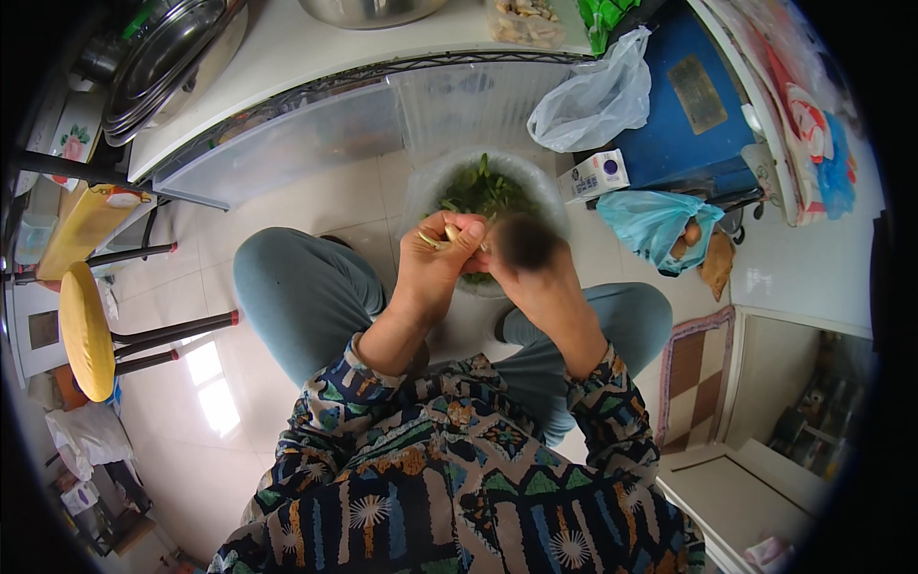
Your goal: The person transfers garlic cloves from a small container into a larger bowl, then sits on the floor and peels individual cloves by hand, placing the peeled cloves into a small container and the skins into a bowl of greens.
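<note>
My left hand (437,251) is closed on a small pale yellow-green piece, perhaps a garlic clove or bulb, with thin pale bits between the fingers. Close beside it on the right is my right hand (527,269); its fingertips meet the left ones, and a dark blurred spot covers part of it, so its grip is hidden. Both hands are above a round bin or bucket lined with a translucent plastic bag (534,172). Green leaves and peelings (484,188) lie inside it, between the person's knees.
A yellow round stool (86,330) stands at left. Ahead is a white counter (280,43) with metal bowls and a plastic container of pale pieces (527,25). At right are a white plastic bag (595,97), a carton (594,176) and a blue bag (645,222) holding round brown items.
</note>
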The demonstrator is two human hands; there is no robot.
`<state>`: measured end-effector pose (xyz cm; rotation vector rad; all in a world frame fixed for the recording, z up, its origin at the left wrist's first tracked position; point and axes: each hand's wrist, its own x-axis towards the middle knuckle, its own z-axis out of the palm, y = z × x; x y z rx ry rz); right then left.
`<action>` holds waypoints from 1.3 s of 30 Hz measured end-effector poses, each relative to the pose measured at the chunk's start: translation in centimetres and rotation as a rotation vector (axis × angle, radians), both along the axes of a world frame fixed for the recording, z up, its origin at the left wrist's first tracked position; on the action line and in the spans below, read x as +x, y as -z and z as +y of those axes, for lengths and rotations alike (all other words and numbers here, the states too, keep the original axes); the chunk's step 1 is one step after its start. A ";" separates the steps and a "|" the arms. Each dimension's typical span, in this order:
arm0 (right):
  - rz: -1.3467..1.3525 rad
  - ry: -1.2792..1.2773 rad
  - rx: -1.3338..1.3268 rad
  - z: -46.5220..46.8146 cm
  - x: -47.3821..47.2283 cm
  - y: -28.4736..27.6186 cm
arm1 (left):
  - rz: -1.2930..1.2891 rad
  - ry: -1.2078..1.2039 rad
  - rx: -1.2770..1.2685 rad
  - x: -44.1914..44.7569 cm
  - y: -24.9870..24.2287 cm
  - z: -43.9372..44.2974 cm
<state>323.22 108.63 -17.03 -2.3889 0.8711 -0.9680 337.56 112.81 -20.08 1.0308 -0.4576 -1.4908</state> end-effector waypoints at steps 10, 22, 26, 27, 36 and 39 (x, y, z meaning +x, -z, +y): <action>-0.313 0.237 0.301 0.1 -0.5 0.3 | 0.361 0.220 -0.027 1.1 1.2 -0.3; -0.232 0.242 0.210 0.7 -0.4 -0.2 | 0.302 0.085 -0.078 0.7 0.6 -0.4; -0.265 0.233 0.301 0.8 0.4 0.7 | 0.312 0.036 -0.109 0.2 0.8 0.0; -0.324 0.238 0.362 0.7 0.6 0.9 | 0.320 0.023 -0.129 0.0 0.9 0.1; -0.258 0.300 0.100 0.7 1.2 1.1 | 0.353 -0.034 -0.095 -0.6 1.1 0.1; -0.278 0.261 0.097 0.8 1.3 0.7 | 0.362 -0.051 -0.081 -0.6 1.0 0.2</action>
